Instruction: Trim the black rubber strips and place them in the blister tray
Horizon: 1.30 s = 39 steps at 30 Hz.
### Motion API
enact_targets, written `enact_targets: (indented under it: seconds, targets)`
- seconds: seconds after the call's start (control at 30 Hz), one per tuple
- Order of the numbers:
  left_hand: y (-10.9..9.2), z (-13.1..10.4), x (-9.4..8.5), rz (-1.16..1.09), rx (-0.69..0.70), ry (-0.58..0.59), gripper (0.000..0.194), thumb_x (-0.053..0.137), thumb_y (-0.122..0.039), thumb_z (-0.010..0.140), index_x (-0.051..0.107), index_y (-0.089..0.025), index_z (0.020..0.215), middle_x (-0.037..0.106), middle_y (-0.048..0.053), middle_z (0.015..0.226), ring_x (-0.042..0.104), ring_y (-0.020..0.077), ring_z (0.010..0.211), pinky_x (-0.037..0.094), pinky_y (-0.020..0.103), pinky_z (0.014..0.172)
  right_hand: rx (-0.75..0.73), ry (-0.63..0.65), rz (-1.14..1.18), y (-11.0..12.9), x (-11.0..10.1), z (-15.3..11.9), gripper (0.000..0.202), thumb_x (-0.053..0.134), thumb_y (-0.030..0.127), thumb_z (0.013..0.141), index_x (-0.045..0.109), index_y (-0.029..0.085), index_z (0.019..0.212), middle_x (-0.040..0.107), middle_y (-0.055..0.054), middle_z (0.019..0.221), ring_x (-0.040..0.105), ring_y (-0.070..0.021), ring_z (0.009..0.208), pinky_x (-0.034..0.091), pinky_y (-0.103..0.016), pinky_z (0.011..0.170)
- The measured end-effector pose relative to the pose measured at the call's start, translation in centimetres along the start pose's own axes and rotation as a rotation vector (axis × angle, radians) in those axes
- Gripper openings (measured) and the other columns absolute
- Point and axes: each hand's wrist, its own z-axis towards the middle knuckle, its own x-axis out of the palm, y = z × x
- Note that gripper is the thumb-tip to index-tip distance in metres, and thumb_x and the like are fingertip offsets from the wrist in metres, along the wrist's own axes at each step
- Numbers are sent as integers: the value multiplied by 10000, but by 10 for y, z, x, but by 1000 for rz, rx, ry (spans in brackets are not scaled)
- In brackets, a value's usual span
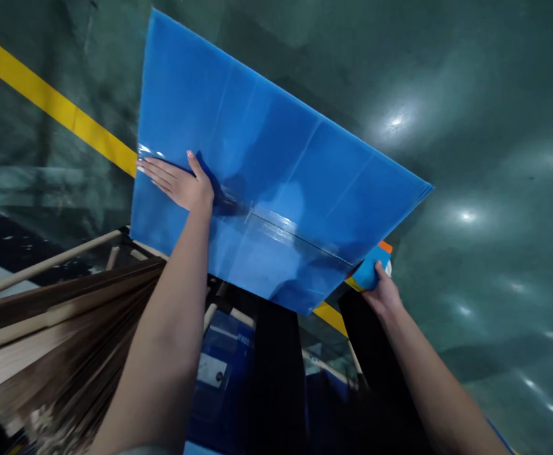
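Observation:
A large blue panel [267, 145], seemingly a flattened box or plastic sheet, is tilted in front of me. Clear tape [276, 227] lies along a dark seam near its lower middle. My left hand [181, 186] rests flat on the panel's left part, fingers stretched out and thumb apart. By the lower right edge, my right hand [384, 294] is wrapped round a tape dispenser [370, 268] with a blue body and an orange end. Its front part meets the panel's edge near the seam's end; whether it touches cannot be made out.
Dark green glossy floor [470, 126] with a yellow line [53, 95] lies beyond the panel. At the lower left is a stack of brown cardboard sheets [91, 335] beside a pale tube rail [53, 262]. Below the panel stands a blue bin [222, 392] with a white label.

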Motion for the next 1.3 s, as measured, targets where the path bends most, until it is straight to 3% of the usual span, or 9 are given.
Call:
enact_targets:
  seconds: [0.13,0.3,0.47,0.6,0.73,0.87,0.97,1.17,1.3]
  targets:
    - [-18,-60,14,36,12,-26,1006,235,-703,909,65,89,1506,28,228,1624,-65,277,1511,-4,416,1240,105,-81,122,5,9,-9,284,526,319,943,622,288,1209,745,-12,1100,707,-217,1020,591,-438,925]
    - [-50,-147,38,45,-13,30,1018,285,-694,894,62,85,1510,3,280,1606,-73,288,1511,24,476,1222,128,-41,158,9,5,-8,296,552,319,937,615,313,1226,770,9,999,730,-206,949,601,-407,910]
    - [-86,-230,59,86,-27,39,1004,257,-685,905,81,99,1506,24,300,1597,-79,296,1507,53,476,1220,187,104,194,11,-10,-3,325,504,342,965,612,239,1253,763,-36,1049,710,-222,1032,550,-423,998]
    - [-112,-300,64,113,19,94,1020,249,-689,906,83,128,1495,23,323,1586,-109,308,1497,58,479,1221,288,289,208,23,-37,-6,455,338,426,1016,644,134,1185,742,-117,1107,660,-226,1144,465,-422,1091]
    - [-131,-357,74,124,31,153,1082,310,-717,876,77,145,1486,17,344,1575,-119,333,1490,84,511,1214,282,323,174,46,-91,-9,437,364,440,1003,638,160,1194,724,-116,1159,641,-225,1178,403,-429,1139]
    - [-138,-369,86,142,18,124,1096,349,-712,863,82,152,1482,18,344,1575,-120,343,1488,93,520,1212,298,224,107,72,-150,-13,403,447,450,970,651,181,1191,728,-103,1152,620,-233,1207,399,-437,1145]
    - [-139,-365,82,153,21,124,1081,358,-697,870,96,156,1480,25,345,1573,-121,347,1486,93,509,1216,310,96,90,82,-177,-21,384,442,430,974,666,181,1164,736,-101,1130,625,-225,1199,392,-420,1151]
    - [-140,-388,70,85,126,296,1147,515,-707,794,171,151,1472,75,372,1551,-47,398,1478,136,557,1202,301,43,107,70,-193,-40,375,508,449,939,658,218,1194,722,-82,1171,647,-237,1162,408,-442,1132]
    - [-133,-405,88,31,113,397,797,531,-441,888,293,9,1501,188,300,1563,98,367,1485,162,569,1204,279,-14,95,51,-191,-44,327,539,406,927,652,266,1200,716,-31,1192,671,-213,1113,410,-437,1129]
